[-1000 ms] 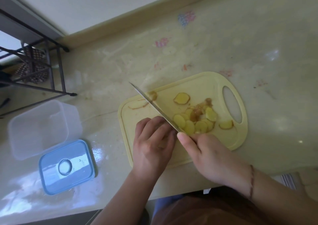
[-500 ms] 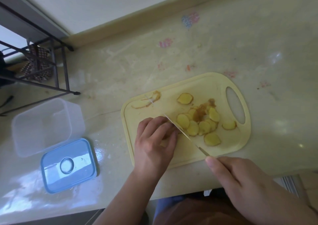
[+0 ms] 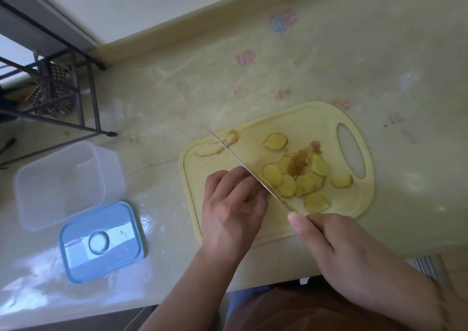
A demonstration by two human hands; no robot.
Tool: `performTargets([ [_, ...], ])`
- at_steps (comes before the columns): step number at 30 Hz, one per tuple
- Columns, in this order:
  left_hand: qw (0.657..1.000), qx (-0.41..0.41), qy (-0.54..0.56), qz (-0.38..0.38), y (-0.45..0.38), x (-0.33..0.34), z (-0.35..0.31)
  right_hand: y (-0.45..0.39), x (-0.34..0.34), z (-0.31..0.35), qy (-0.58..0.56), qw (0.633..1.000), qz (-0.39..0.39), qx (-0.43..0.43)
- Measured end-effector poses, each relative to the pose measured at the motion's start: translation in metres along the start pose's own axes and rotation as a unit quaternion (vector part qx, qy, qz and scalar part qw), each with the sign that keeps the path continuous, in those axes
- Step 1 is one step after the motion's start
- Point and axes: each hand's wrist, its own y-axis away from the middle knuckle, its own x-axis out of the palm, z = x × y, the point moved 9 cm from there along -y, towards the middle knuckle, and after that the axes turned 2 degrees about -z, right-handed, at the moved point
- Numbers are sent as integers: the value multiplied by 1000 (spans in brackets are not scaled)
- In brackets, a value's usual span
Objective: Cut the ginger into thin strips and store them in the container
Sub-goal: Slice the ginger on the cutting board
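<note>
On the pale yellow cutting board (image 3: 298, 118) lie several round ginger slices (image 3: 296, 178) with some brown peel among them. My left hand (image 3: 231, 204) curls its fingers over a piece of ginger near the board's left half; the piece is mostly hidden under the fingers. My right hand (image 3: 336, 244) grips the handle of a knife (image 3: 243, 163), index finger laid along its top. The blade runs diagonally up and left, right against my left fingertips. A clear plastic container (image 3: 58, 178) stands uncovered at the left, its blue lid (image 3: 101, 242) lying in front of it.
Thin ginger trimmings (image 3: 217, 146) lie at the board's far left corner. A black wire rack (image 3: 50, 95) stands at the back left of the marble counter (image 3: 253, 65). The counter's front edge runs just below the board.
The knife was pulled back toward me half a second ago and has now gone forward again, its blade lying against my left fingers. One more slice lies at the front of the pile.
</note>
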Motion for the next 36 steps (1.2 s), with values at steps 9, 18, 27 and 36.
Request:
performTargets([
  [9, 1000, 4, -14, 10, -1, 1, 2, 8, -7, -14, -20, 1000, -2, 10],
  [18, 1000, -14, -16, -1, 1, 1, 4, 2, 3, -22, -34, 999, -6, 18],
  [27, 1000, -7, -26, 4, 2, 1, 3, -25, 14, -4, -26, 999, 18, -2],
  [36, 1000, -12, -18, 14, 2, -2, 4, 3, -1, -25, -47, 999, 8, 17],
])
